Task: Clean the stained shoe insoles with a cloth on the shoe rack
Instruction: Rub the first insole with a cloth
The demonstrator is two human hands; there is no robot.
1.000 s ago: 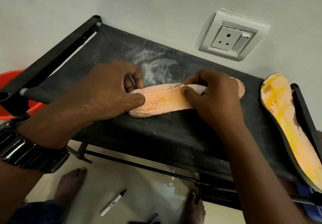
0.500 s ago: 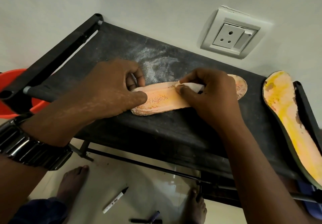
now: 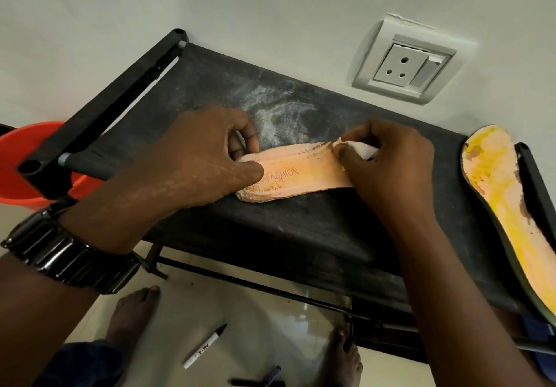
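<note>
- Just now the right hand (image 3: 388, 170), pinching the white cloth (image 3: 362, 149), has slid rightward along the orange insole (image 3: 294, 173) at the centre of the frame. This has uncovered the printed middle and hidden the far tip.
- Crumbly brown stains still line both long edges, so I judge the wiping only partway done.
- The left hand (image 3: 192, 158) grips the insole's left end, thumb on top and fingers curled over the far edge, pinning it to the shoe rack (image 3: 301, 230).
- Bare shelf lies to the right of the cloth, before the second insole (image 3: 496, 194). That one lies at the frame's right edge, streaked yellow and untouched.
- The orange insole's near edge lies back from the shelf's front lip. A bucket (image 3: 18, 158) shows at far left.
</note>
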